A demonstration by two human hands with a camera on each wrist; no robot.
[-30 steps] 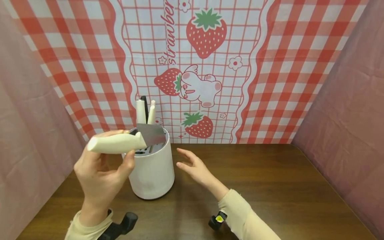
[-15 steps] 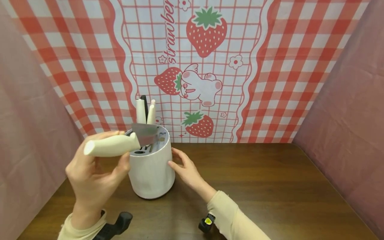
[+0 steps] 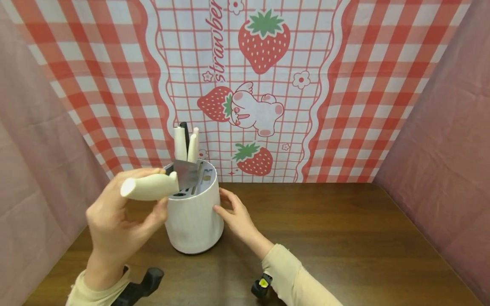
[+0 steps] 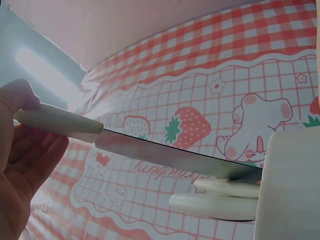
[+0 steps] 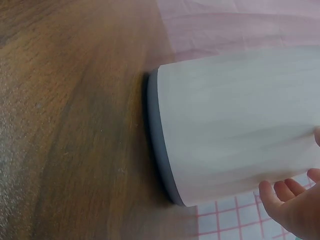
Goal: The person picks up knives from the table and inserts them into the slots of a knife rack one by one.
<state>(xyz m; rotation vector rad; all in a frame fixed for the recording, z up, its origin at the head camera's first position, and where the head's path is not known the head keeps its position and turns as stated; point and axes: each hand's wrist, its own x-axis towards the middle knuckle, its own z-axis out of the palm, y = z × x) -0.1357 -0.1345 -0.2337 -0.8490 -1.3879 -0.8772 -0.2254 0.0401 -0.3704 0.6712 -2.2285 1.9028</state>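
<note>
My left hand (image 3: 118, 216) pinches a kitchen knife by its cream handle (image 3: 151, 187), thumb below and fingers above. The broad steel blade (image 3: 185, 173) slants down over the slotted top of a white round knife block (image 3: 193, 225). In the left wrist view, the tip of the knife (image 4: 150, 151) disappears behind the block's rim. My right hand (image 3: 239, 219) rests against the block's right side with thumb in front and fingers extended behind. Fingertips (image 5: 266, 192) lie along the white wall in the right wrist view.
Several handles stand up from the block's back slots, including a cream handle (image 3: 180, 144) and a black handle (image 3: 184, 132). The block stands on a brown wooden table (image 3: 325, 229). Behind hangs a red-and-white strawberry cloth (image 3: 329, 140), with pink cloth (image 3: 440, 148) at both sides.
My right hand has moved left from the air onto the block's side. My left hand drew the knife slightly left, then back right, its blade now lower at the slots.
</note>
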